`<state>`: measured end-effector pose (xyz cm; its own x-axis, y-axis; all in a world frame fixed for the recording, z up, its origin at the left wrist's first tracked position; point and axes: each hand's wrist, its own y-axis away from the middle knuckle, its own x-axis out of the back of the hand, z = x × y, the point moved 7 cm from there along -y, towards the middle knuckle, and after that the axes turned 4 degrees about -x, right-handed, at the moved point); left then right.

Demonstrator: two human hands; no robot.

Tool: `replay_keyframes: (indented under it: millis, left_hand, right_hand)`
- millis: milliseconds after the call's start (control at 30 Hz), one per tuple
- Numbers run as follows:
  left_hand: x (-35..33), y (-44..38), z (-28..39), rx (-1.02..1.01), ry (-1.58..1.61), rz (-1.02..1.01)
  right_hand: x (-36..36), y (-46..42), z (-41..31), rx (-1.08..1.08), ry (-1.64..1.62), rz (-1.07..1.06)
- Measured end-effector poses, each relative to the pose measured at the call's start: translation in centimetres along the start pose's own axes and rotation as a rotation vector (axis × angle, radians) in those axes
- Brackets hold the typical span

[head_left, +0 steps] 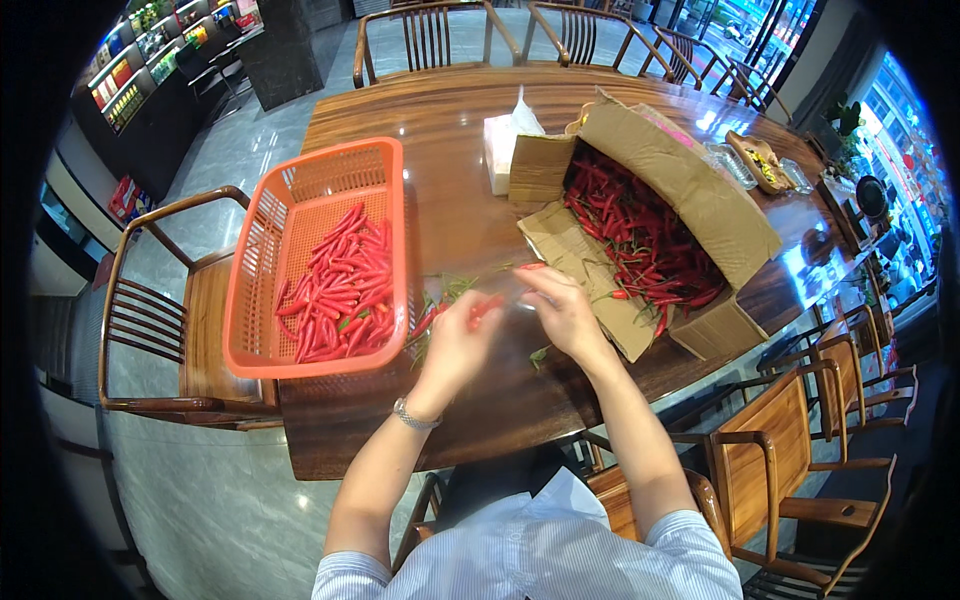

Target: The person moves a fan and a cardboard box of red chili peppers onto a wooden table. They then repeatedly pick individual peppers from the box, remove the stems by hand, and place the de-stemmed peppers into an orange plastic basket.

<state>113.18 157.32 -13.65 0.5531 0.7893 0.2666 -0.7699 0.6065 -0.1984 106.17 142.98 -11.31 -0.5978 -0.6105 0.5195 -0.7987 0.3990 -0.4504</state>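
My left hand (pixel 459 337), blurred by motion, is closed around red chili peppers (pixel 486 306) above the table, just right of an orange plastic basket (pixel 232 322). A wristwatch is on that arm. In the basket lies a pile of stemless-looking red chilies (pixel 345 289). My right hand (pixel 561 309) is beside the left, its thumb and fingers bent towards it. A red chili (pixel 532 265) shows at its fingertips; whether it is gripped or lies behind them is unclear. Green stems (pixel 454 285) and a few chilies lie on the table by my left hand.
An open cardboard box (pixel 682 187) lies on the right, full of red chilies with green stems (pixel 637 225). Behind it are a tissue pack (pixel 499 146) and a wooden tray (pixel 757 161). Wooden armchairs (pixel 187 300) surround the wooden table (pixel 442 217).
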Motion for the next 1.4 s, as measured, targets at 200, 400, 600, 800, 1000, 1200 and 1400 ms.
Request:
replay_keyframes:
  millis: [200,400,600,800,1000,1200,1400]
  left_hand:
    - [0.1,-0.5,0.2,-0.009,0.085,0.056]
    - [0.5,-0.3,0.6,-0.02,0.008,0.087]
    - [0.4,-0.2,1.6,-0.197,-0.169,0.139]
    - [0.5,-0.2,2.2,-0.266,-0.226,0.146]
    - [1.0,-0.4,2.3,-0.269,-0.127,0.155]
    - [0.0,-0.1,1.3,0.173,0.418,-0.049]
    - [-0.8,0.2,1.7,0.217,0.572,-0.168]
  right_hand:
    - [-0.6,-2.8,5.0,-0.009,0.562,-0.033]
    - [-2.1,-3.1,4.5,0.011,0.633,-0.184]
    - [-2.3,-1.5,3.6,0.063,0.542,-0.167]
    - [-1.9,-1.8,1.6,0.277,0.471,-0.01]
    - [-1.8,-1.5,-3.6,0.248,0.015,-0.205]
    - [-0.1,-1.3,-2.2,-0.113,-0.293,-0.235]
    - [0.5,-0.5,-2.3,-0.109,-0.283,-0.17]
